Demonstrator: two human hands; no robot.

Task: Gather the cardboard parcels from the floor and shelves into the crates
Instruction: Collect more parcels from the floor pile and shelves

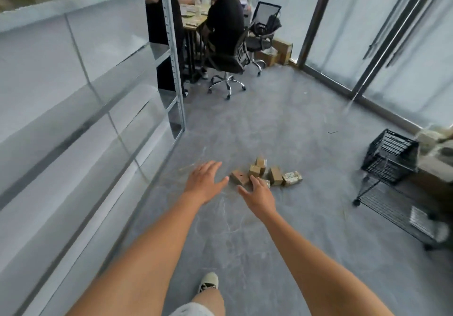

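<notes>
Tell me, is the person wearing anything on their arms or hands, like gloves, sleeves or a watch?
No. The left hand and right hand are bare, without gloves, rings or a watch, and both forearms are uncovered with no sleeves in view.

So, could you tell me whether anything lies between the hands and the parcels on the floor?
Nothing visible does. The left hand and right hand reach open toward the cluster of parcels, with only bare floor around them.

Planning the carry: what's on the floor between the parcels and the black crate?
Head view: only bare grey floor between the parcels and black crate.
</notes>
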